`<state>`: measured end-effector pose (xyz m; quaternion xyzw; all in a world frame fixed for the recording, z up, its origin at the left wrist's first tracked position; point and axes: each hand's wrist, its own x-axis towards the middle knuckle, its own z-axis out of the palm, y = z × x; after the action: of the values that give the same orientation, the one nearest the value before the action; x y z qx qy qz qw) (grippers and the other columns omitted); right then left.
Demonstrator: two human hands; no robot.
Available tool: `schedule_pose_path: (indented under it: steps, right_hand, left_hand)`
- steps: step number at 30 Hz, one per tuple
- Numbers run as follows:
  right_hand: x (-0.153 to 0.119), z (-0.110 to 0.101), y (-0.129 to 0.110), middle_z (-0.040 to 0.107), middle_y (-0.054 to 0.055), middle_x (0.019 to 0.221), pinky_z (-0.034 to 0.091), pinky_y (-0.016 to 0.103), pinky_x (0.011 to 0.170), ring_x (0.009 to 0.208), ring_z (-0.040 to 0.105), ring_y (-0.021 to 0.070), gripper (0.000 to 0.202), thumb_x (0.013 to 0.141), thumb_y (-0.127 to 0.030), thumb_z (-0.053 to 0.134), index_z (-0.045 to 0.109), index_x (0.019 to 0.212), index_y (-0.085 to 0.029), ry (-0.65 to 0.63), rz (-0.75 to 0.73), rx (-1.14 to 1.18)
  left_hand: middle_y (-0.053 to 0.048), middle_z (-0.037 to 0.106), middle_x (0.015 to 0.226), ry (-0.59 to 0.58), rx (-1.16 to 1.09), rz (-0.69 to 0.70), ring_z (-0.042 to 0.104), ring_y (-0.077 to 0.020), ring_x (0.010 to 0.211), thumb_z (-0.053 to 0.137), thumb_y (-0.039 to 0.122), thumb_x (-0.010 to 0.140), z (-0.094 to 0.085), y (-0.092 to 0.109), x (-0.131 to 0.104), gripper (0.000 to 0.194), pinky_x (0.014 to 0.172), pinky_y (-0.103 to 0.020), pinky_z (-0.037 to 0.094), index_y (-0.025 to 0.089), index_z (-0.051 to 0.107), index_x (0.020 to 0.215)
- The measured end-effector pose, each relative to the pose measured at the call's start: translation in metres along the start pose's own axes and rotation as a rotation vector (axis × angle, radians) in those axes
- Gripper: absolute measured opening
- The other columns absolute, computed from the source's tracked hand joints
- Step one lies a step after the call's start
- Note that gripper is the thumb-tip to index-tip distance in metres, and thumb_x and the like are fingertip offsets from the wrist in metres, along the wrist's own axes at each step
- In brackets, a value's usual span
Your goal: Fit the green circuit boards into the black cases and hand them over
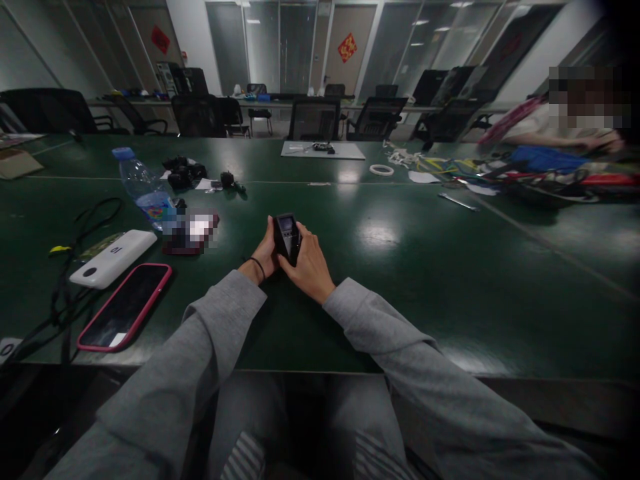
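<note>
Fingers [295, 248] grip black device [287, 235] over green table [425, 267] (dim office).

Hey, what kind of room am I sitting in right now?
Most likely an office meeting room: one long dark green table, black office chairs ranged along its far side, and glass partition walls behind them.

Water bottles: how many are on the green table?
1. The water bottle stands left of the hands, behind the white power bank. Others may be hidden in the far clutter.
</note>
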<state>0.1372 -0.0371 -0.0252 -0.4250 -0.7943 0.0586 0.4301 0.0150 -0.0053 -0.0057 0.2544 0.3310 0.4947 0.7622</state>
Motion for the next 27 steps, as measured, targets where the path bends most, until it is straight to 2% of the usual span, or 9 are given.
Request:
schedule_pose_path:
  steps: [4, 7, 9, 12, 14, 16, 19, 22, 27]
  right_hand:
    - [-0.001, 0.002, -0.003, 0.04, 0.019, 0.139, 0.037, 0.054, 0.111, 0.131, 0.039, 0.0318, 0.065, 0.091, -0.032, 0.048, 0.022, 0.147, -0.011, 0.022, 0.002, 0.041]
    - [0.005, -0.006, -0.005, 0.041, 0.017, 0.137, 0.037, 0.052, 0.112, 0.13, 0.04, 0.029, 0.062, 0.092, -0.036, 0.048, 0.026, 0.145, -0.014, 0.097, 0.016, 0.112]
    - [0.015, -0.015, -0.001, 0.043, 0.015, 0.137, 0.038, 0.05, 0.111, 0.129, 0.043, 0.0271, 0.063, 0.09, -0.041, 0.052, 0.029, 0.143, -0.017, 0.206, 0.086, 0.267]
    - [0.031, -0.03, 0.016, 0.051, 0.011, 0.129, 0.046, 0.043, 0.103, 0.118, 0.052, 0.0234, 0.063, 0.083, -0.048, 0.062, 0.039, 0.135, -0.021, 0.312, 0.322, 0.7]
    - [0.036, -0.036, 0.03, 0.058, 0.008, 0.119, 0.051, 0.039, 0.094, 0.108, 0.058, 0.0215, 0.056, 0.079, -0.052, 0.066, 0.05, 0.123, -0.021, 0.226, 0.54, 1.025]
    - [0.037, -0.037, 0.041, 0.062, 0.007, 0.11, 0.055, 0.034, 0.085, 0.098, 0.061, 0.0196, 0.047, 0.079, -0.054, 0.066, 0.057, 0.11, -0.02, 0.079, 0.77, 1.282]
    - [0.033, -0.035, 0.045, 0.065, 0.006, 0.102, 0.056, 0.028, 0.076, 0.086, 0.062, 0.0151, 0.031, 0.084, -0.044, 0.065, 0.06, 0.101, -0.019, -0.028, 0.987, 1.506]
    - [0.03, -0.031, 0.04, 0.066, 0.003, 0.101, 0.056, 0.023, 0.075, 0.088, 0.062, 0.0125, 0.018, 0.084, -0.03, 0.066, 0.06, 0.097, -0.02, -0.005, 1.017, 1.585]
    - [0.028, -0.025, 0.037, 0.066, 0.0, 0.096, 0.056, 0.025, 0.082, 0.092, 0.063, 0.0133, 0.016, 0.081, -0.029, 0.07, 0.062, 0.092, -0.02, -0.025, 0.997, 1.544]
  left_hand:
    - [-0.016, 0.073, 0.097, -0.007, -0.02, -0.023, 0.066, -0.0242, 0.103, 0.027, 0.074, 0.088, 0.0, 0.0, 0.001, 0.081, 0.094, -0.036, 0.05, 0.011, 0.063, 0.125]
    - [-0.015, 0.073, 0.098, 0.022, -0.053, -0.023, 0.066, -0.0244, 0.104, 0.026, 0.074, 0.088, 0.0, 0.003, 0.0, 0.08, 0.093, -0.036, 0.05, 0.012, 0.063, 0.122]
    - [-0.014, 0.072, 0.1, 0.069, -0.08, -0.002, 0.066, -0.0243, 0.102, 0.026, 0.075, 0.088, -0.002, 0.006, 0.0, 0.078, 0.09, -0.037, 0.051, 0.014, 0.063, 0.119]
    - [-0.011, 0.072, 0.105, 0.068, -0.128, 0.048, 0.067, -0.023, 0.098, 0.032, 0.075, 0.086, -0.006, 0.011, 0.001, 0.072, 0.085, -0.038, 0.053, 0.016, 0.062, 0.115]
    - [-0.01, 0.072, 0.106, 0.033, -0.153, 0.07, 0.068, -0.0225, 0.095, 0.035, 0.074, 0.086, -0.008, 0.012, 0.001, 0.068, 0.084, -0.038, 0.053, 0.017, 0.061, 0.113]
    - [-0.01, 0.073, 0.104, 0.028, -0.166, 0.073, 0.069, -0.0227, 0.094, 0.035, 0.073, 0.087, -0.009, 0.013, 0.002, 0.067, 0.084, -0.038, 0.053, 0.017, 0.061, 0.112]
    - [-0.01, 0.073, 0.099, 0.061, -0.169, 0.066, 0.069, -0.023, 0.095, 0.035, 0.072, 0.087, -0.009, 0.012, 0.003, 0.068, 0.086, -0.039, 0.052, 0.015, 0.061, 0.115]
    - [-0.012, 0.073, 0.095, 0.095, -0.154, 0.061, 0.068, -0.0243, 0.096, 0.038, 0.072, 0.087, -0.01, 0.012, 0.004, 0.07, 0.09, -0.041, 0.051, 0.014, 0.062, 0.118]
    - [-0.014, 0.073, 0.097, 0.018, -0.123, 0.028, 0.067, -0.0267, 0.099, 0.033, 0.075, 0.086, -0.015, 0.011, 0.006, 0.077, 0.092, -0.041, 0.049, 0.011, 0.067, 0.113]
